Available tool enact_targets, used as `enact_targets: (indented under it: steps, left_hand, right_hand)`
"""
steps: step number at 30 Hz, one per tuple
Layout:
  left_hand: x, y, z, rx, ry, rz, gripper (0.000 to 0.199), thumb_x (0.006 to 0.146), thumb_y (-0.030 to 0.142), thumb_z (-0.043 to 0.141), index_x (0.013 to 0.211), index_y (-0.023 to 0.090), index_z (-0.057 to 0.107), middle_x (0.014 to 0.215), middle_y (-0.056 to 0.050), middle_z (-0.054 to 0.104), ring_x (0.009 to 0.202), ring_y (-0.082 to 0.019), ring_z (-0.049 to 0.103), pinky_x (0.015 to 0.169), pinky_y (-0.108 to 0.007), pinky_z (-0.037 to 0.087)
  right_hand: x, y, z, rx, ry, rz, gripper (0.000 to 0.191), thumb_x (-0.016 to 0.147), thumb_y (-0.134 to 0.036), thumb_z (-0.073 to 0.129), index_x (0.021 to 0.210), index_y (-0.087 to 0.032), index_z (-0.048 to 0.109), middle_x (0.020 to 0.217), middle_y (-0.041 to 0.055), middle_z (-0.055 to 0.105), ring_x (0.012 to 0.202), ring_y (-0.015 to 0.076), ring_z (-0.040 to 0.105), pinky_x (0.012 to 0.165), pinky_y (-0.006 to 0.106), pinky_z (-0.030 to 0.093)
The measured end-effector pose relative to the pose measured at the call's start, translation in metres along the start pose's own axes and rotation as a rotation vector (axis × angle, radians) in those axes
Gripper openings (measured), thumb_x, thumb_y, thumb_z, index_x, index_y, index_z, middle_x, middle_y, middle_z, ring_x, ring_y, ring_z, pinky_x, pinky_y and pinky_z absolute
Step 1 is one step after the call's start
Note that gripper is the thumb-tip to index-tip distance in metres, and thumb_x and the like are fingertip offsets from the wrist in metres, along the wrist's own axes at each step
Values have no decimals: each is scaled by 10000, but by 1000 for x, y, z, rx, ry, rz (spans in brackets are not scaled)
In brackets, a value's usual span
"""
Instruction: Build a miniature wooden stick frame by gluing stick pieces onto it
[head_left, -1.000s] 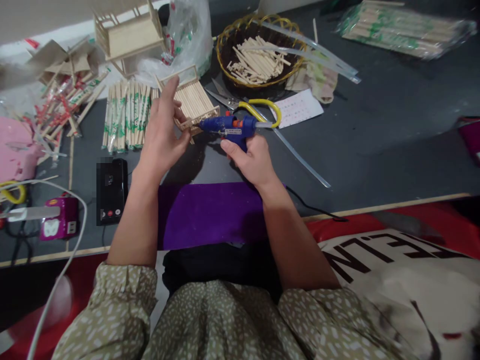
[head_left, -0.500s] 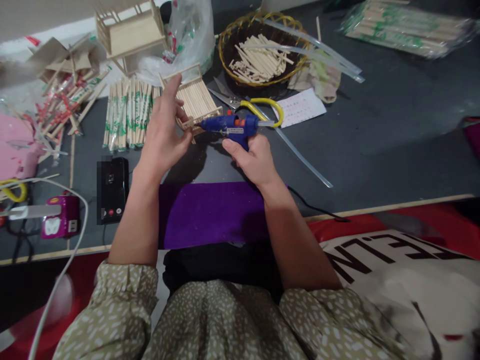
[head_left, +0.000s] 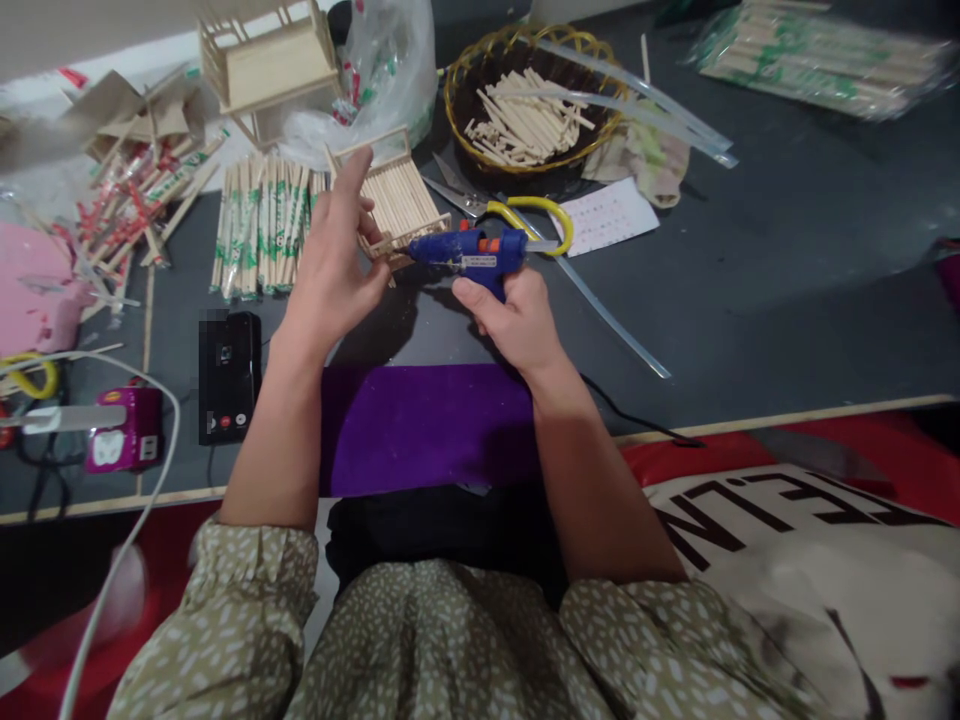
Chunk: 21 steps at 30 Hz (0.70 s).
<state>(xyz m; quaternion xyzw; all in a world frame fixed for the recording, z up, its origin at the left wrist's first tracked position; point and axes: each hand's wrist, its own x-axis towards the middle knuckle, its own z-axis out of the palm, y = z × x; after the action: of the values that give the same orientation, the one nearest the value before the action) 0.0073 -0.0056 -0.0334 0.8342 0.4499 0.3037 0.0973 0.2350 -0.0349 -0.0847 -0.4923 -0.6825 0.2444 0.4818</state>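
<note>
My right hand (head_left: 514,320) is wrapped round the handle of a blue glue gun (head_left: 469,250), a clear glue stick poking from its back end. The gun's nozzle points left and meets the near rail of a small wooden stick frame (head_left: 405,195). That frame has a slatted floor and low railings. My left hand (head_left: 337,260) grips the frame's near left corner between thumb and fingers, with the index finger raised. Its fingertips are partly hidden behind the hand. Yellow-handled scissors (head_left: 536,215) lie just behind the glue gun.
A brown basket (head_left: 457,125) of cut sticks stands behind the scissors. Wrapped chopsticks (head_left: 259,230) lie left of my left hand, near a black phone (head_left: 236,375). A larger wooden model (head_left: 277,75) is at the back. Glue sticks (head_left: 619,320) and a paper note (head_left: 611,215) lie right.
The whole view has shifted slightly, so everything sits a little further right. Both hands keep their hold, and the nozzle stays at the frame's near rail.
</note>
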Motion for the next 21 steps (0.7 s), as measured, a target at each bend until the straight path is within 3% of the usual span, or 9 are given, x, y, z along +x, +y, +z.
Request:
enact_targets:
  steps: [4,12,21]
  left_hand:
    - [0,2,-1,20,-13,5,798,958,381,539,1611,377,80,1172,-104,641,1284,-317,560,1132,-574,455]
    - [-1,0,-1,43,0,27,778,976,349,512,1615,372,69,1142,-104,630,1264,-306,571,1122,-568,474]
    - [0,-6,5,-85,63,26,722,954,353,572,1583,384,218,1107,-94,629,1243,-326,573,1121,-590,467]
  right_hand:
    - [0,2,-1,43,-73,14,518,921,-723,507,836,-226,623,660,-4,581,704,194,645,698,352,589]
    - [0,0,-2,60,-77,6,478,939,-681,521,838,-224,617,697,7,603,743,202,651,724,358,588]
    - [-1,-7,-6,158,-88,117,502,892,-712,580,880,-215,643,729,23,620,807,211,661,755,336,572]
